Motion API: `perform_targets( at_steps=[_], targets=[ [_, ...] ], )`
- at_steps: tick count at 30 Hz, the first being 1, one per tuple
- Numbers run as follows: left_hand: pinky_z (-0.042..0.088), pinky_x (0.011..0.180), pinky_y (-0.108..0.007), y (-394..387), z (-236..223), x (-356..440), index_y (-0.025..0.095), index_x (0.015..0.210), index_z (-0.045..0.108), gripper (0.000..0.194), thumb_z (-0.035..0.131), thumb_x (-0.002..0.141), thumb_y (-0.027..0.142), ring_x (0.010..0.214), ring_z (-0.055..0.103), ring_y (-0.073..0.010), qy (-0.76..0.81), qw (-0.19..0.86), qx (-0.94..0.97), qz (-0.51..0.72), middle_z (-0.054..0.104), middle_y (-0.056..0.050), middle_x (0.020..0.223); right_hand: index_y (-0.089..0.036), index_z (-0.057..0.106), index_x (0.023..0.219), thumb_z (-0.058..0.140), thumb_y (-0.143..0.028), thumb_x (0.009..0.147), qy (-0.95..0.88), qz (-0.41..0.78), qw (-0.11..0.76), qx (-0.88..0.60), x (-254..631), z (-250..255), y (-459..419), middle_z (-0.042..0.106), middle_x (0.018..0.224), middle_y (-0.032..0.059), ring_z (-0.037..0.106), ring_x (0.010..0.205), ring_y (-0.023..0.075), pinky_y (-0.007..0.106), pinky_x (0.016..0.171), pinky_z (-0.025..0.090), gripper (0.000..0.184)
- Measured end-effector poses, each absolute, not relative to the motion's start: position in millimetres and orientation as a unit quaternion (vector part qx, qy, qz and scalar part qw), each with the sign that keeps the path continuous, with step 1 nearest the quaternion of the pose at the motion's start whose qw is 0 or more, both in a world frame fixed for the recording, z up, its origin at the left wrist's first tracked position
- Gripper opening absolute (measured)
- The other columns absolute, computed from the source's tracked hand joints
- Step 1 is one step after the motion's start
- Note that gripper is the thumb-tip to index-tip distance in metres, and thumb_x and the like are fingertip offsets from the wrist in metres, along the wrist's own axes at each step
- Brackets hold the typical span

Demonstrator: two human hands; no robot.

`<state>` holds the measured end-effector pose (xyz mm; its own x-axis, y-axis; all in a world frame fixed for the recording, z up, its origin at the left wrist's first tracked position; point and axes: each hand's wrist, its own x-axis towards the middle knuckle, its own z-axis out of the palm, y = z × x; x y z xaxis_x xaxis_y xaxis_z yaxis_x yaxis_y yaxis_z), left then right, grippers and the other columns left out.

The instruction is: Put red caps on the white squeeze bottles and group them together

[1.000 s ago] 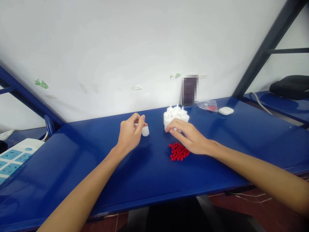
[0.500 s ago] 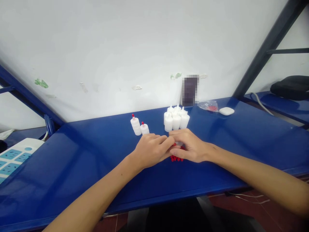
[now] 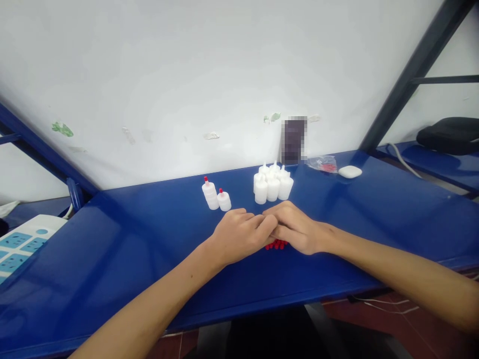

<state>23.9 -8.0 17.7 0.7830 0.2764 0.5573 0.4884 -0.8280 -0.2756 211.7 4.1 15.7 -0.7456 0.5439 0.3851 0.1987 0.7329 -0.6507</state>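
Left hand (image 3: 243, 234) and right hand (image 3: 299, 229) met over the red caps (image 3: 276, 245), fingers curled together, whatever their grip held hidden from view! Behind them, white bottles (image 3: 273, 187) stood clustered upright on the blue bench (image 3: 157, 239).

This was an indoor place for simple hand work, perhaps a small workshop, but the exact kind of room could not be told with certainty. A long blue desk (image 3: 149, 239) stood against a white wall (image 3: 149, 75), which had peeled marks and some green patches. Dark metal posts (image 3: 415, 75) rose at a slant on both sides. At the left there was a white power strip (image 3: 26, 247) with blue socket panels. The floor (image 3: 396, 319) had reddish tiles. Several small white bottles (image 3: 273, 185) and loose red caps (image 3: 276, 245) were on the desk.
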Motion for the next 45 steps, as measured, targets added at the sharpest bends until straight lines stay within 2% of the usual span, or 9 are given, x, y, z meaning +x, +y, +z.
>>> perform_targets(
  at_steps=[6,10,15,20,28,32,36,40,45],
  targets=[
    [0.027,0.045,-0.026,-2.2,21.2,17.6,0.017,0.077,0.048,0.032,0.032,0.103,0.029,0.046,0.05,-0.0096,-0.212,0.193,-0.918,-0.275,0.057,0.003,0.056,-0.018,0.052,0.088,0.046,-0.037,0.094,-0.899,0.221,0.314,-0.213,211.5,14.0,10.8,0.055,0.073,0.0001,0.048,0.062,0.0134,0.027,0.061,0.036,0.021],
    [0.031,0.046,-0.021,6.0,28.6,4.8,0.018,0.077,0.047,0.031,0.038,0.101,0.036,0.045,0.045,-0.008,-0.282,0.011,-0.907,-0.314,0.054,0.005,0.056,-0.018,0.048,0.117,0.042,-0.045,0.095,-0.888,0.194,0.341,-0.238,214.4,12.9,17.0,0.058,0.086,0.0027,0.051,0.069,0.0161,0.029,0.065,0.038,0.036],
    [0.032,0.046,-0.02,21.9,48.9,-25.1,0.019,0.071,0.047,0.037,0.045,0.096,0.045,0.043,0.042,-0.0083,-0.491,-0.159,-0.765,-0.385,0.05,0.006,0.049,-0.02,0.051,0.111,0.046,-0.028,0.093,-0.852,0.174,0.394,-0.298,217.8,13.2,20.5,0.057,0.085,0.0006,0.054,0.072,0.0153,0.029,0.069,0.04,0.02],
    [0.032,0.054,-0.023,32.5,50.1,-40.5,0.018,0.072,0.053,0.038,0.05,0.092,0.05,0.048,0.046,-0.0109,-0.581,-0.092,-0.74,-0.327,0.055,0.004,0.052,-0.02,0.05,0.109,0.046,-0.008,0.082,-0.871,0.139,0.364,-0.301,214.8,14.2,16.8,0.058,0.085,0.0005,0.054,0.07,0.0142,0.029,0.066,0.043,0.03],
    [0.03,0.056,-0.025,37.0,38.8,-37.8,0.019,0.073,0.052,0.036,0.049,0.094,0.048,0.047,0.044,-0.0115,-0.598,-0.04,-0.747,-0.287,0.057,0.004,0.053,-0.022,0.059,0.118,0.054,-0.011,0.085,-0.853,0.142,0.411,-0.288,210.9,15.5,19.4,0.068,0.108,0.0047,0.064,0.093,0.0184,0.032,0.08,0.051,0.035],
    [0.031,0.053,-0.023,33.6,38.7,-36.2,0.019,0.076,0.054,0.034,0.052,0.094,0.048,0.044,0.045,-0.0105,-0.583,-0.015,-0.751,-0.31,0.054,0.006,0.048,-0.024,0.05,0.13,0.047,-0.017,0.093,-0.855,0.208,0.371,-0.296,212.5,14.7,19.0,0.068,0.098,0.0036,0.063,0.082,0.0165,0.03,0.073,0.05,0.038],
    [0.036,0.052,-0.02,23.5,31.2,-24.8,0.018,0.086,0.058,0.023,0.057,0.094,0.04,0.047,0.05,-0.0076,-0.437,0.066,-0.806,-0.394,0.057,0.006,0.054,-0.024,0.047,0.13,0.039,-0.025,0.099,-0.845,0.26,0.35,-0.309,212.2,14.3,15.7,0.055,0.072,-0.0022,0.046,0.056,0.0127,0.027,0.055,0.039,0.032],
    [0.045,0.06,-0.019,10.3,20.0,-5.5,0.019,0.093,0.06,0.009,0.064,0.092,0.027,0.063,0.061,-0.0077,-0.235,0.129,-0.866,-0.422,0.069,0.001,0.078,-0.022,0.049,0.114,0.045,-0.033,0.096,-0.84,0.311,0.351,-0.275,212.4,17.6,12.3,0.048,0.07,-0.0032,0.042,0.061,0.0135,0.028,0.059,0.036,0.021],
    [0.054,0.071,-0.02,2.4,13.6,9.4,0.018,0.099,0.061,0.011,0.064,0.09,0.015,0.079,0.068,-0.0105,-0.189,0.107,-0.851,-0.477,0.071,-0.002,0.09,-0.02,0.05,0.102,0.046,-0.046,0.096,-0.865,0.279,0.342,-0.238,210.6,20.9,9.4,0.047,0.076,-0.0026,0.04,0.063,0.0122,0.028,0.061,0.034,0.027]
  ],
)
